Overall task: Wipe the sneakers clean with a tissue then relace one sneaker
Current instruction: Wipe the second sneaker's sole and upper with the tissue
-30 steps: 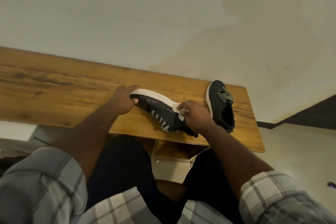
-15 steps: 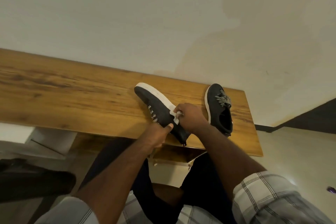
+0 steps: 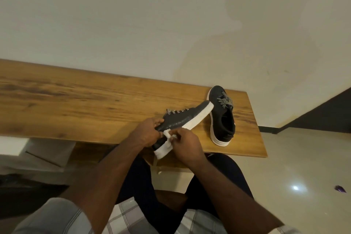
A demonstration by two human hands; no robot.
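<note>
A black sneaker with a white sole (image 3: 187, 119) lies tipped on its side at the table's near edge, toe pointing away to the right, laces (image 3: 171, 112) facing left. My left hand (image 3: 146, 133) grips its heel end. My right hand (image 3: 187, 143) pinches a small white tissue (image 3: 168, 134) against the sneaker's side, just above the sole near the heel. The second black sneaker (image 3: 222, 118) stands upright to the right, its striped laces tied in a bow.
The wooden table (image 3: 76, 104) runs along a pale wall and ends just right of the second sneaker. A white box (image 3: 49, 152) sits under the table at the left. A small purple object (image 3: 341, 189) lies on the shiny floor at the right.
The held sneaker has been turned round so its toe now points right, sole facing me. My left hand moved from the toe to the heel end. The tissue stays in my right hand.
</note>
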